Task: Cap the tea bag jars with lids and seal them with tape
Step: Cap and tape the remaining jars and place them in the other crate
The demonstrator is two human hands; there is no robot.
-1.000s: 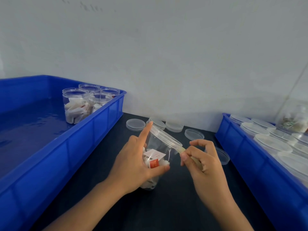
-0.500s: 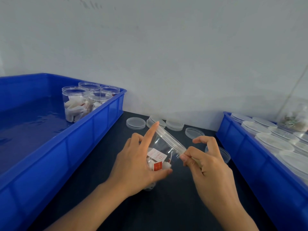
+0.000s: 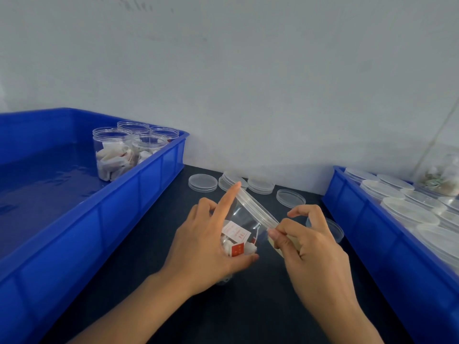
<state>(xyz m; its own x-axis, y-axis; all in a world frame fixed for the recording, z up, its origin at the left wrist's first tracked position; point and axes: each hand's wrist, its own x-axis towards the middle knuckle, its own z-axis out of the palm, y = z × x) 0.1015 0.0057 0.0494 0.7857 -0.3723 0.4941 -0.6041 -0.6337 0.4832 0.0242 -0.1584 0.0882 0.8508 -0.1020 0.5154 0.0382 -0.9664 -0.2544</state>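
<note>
- Held at the centre of the view, above the dark table (image 3: 154,294): a clear jar (image 3: 242,225) tilted with its lid (image 3: 257,211) end toward 1 o'clock; tea bags (image 3: 236,240) with red and white tags inside
- Wrapped around the jar body from 9 o'clock: left hand (image 3: 206,252), thumb curled under, index finger stretched straight up along the lid rim
- At 3 o'clock of the jar: right hand (image 3: 310,247), thumb and fingertips pinching a strip of tape (image 3: 279,244) against the lid edge; tape pale yellowish, partly hidden by the fingers
- At 12 o'clock on the table: loose lids (image 3: 202,182) in small stacks near the wall
- At 9 to 10 o'clock: blue bin (image 3: 119,209) with open jars (image 3: 113,152) of tea bags in its far corner
- At 3 o'clock: second blue bin (image 3: 387,242) packed with capped jars (image 3: 407,212)
</note>
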